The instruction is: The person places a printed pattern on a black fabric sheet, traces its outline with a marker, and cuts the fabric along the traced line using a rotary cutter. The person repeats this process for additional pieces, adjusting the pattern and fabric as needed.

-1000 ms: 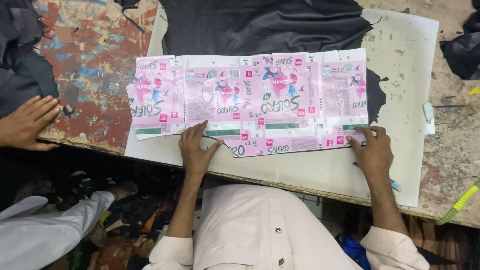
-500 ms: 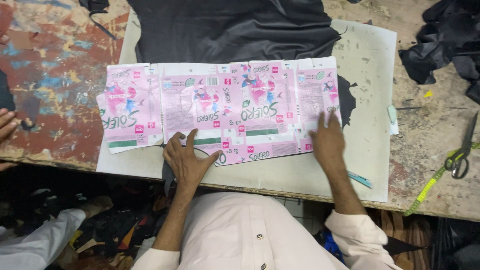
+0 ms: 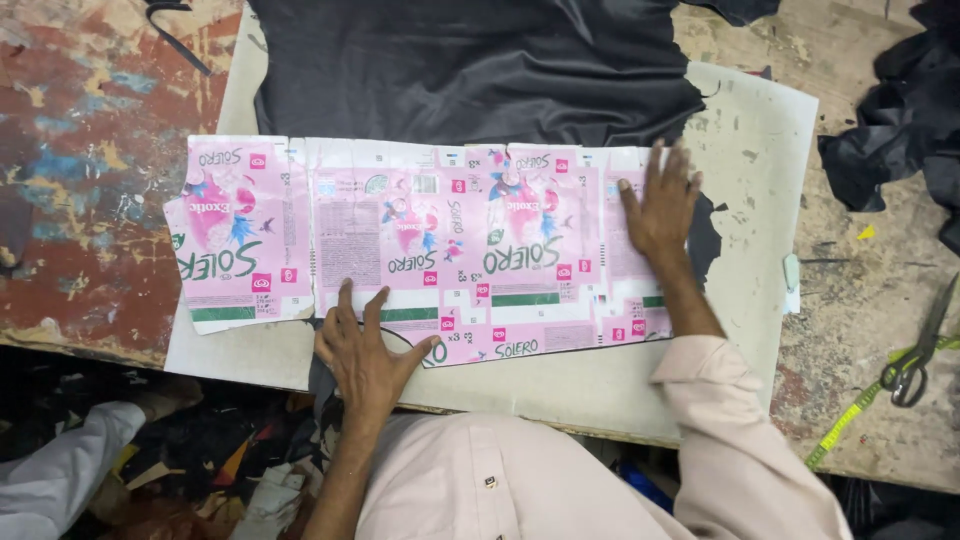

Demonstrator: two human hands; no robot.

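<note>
A long pink and white flattened carton pattern [image 3: 420,240] lies across a pale board [image 3: 760,140], over the lower edge of a dark leather sheet [image 3: 480,70]. My left hand [image 3: 365,345] lies flat with fingers spread on the pattern's near edge. Near the pattern's right end, my right hand [image 3: 660,205] presses down flat, fingers apart. Neither hand holds anything.
Scissors [image 3: 915,350] and a yellow-green measuring tape [image 3: 850,420] lie at the right on the worn workbench [image 3: 90,130]. Dark scraps [image 3: 900,140] are piled at the far right. Another person's pale sleeve [image 3: 60,470] shows at the lower left.
My right hand slid from the pattern's near right corner up onto its right end. My left hand stayed on the near edge. The other person's hand at the left left the view.
</note>
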